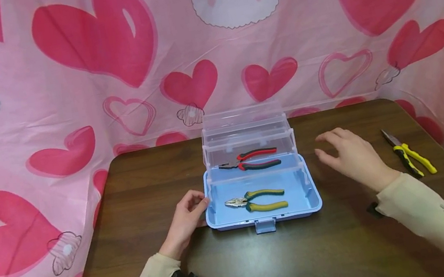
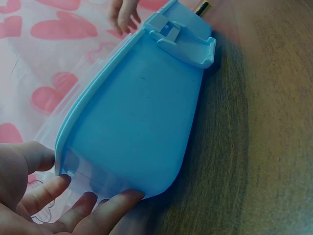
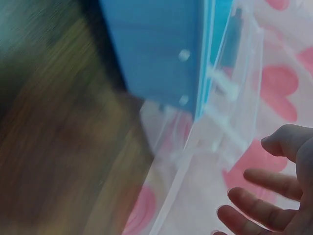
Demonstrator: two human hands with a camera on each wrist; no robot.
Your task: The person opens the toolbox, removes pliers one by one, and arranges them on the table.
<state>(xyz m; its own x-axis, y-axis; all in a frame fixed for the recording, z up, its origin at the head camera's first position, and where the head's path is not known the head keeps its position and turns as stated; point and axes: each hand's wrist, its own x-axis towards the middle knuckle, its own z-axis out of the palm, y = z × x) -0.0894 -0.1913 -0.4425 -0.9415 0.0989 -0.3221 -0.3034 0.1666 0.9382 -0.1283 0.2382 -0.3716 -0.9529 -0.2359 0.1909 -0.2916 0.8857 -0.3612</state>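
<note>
A light blue toolbox [image 1: 235,225] stands on the table with its clear tiered trays [image 1: 247,129] raised at the back. My left hand [image 1: 184,219] holds the box's left end; in the left wrist view its thumb is at the rim and its fingers lie against the end wall. Combination pliers with green and yellow handles [image 1: 267,207] lie on the box floor. Behind them are pliers with red and black handles [image 1: 260,165], at the clear trays. To the right of the box my right hand [image 1: 353,156] hovers with nothing in it, fingers spread and slightly bent.
Needle-nose pliers with yellow and black handles [image 1: 415,161] lie on the brown wooden table [image 1: 251,269], right of my right hand. The box's front latch [image 1: 265,226] hangs down. A pink heart-patterned cloth [image 1: 302,14] hangs behind the table and along its sides.
</note>
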